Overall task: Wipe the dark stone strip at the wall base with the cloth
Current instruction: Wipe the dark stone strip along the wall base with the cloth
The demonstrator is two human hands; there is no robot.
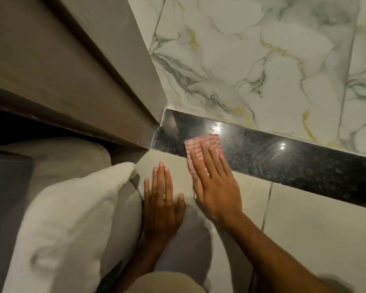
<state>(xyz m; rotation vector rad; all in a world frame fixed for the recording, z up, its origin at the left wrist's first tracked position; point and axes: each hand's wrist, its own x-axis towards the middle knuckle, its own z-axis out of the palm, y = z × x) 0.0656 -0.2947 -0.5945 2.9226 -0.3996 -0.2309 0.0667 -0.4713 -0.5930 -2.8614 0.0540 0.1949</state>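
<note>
Fingers (207, 163) of the right hand (217, 193) are lying straight and together, pressing a pink-and-white checked cloth (203, 144) flat against the polished dark speckled stone strip (283, 159), near the strip's 9 o'clock end. At the cloth's 7 o'clock, the left hand (163, 204) is resting spread and empty on the pale tiled floor (315, 229), touching white bedding (72, 208) at its 9 o'clock.

Pink-and-white checked cloth (203, 144). Black, speckled, glossy stone strip (294, 163) (two white glints of light on it). White marble-patterned wall tiles (251, 60), veined grey-green and yellow. Plain pale beige floor tiles (315, 229). White pillow (72, 208). Taupe-brown wooden panel (61, 66).
</note>
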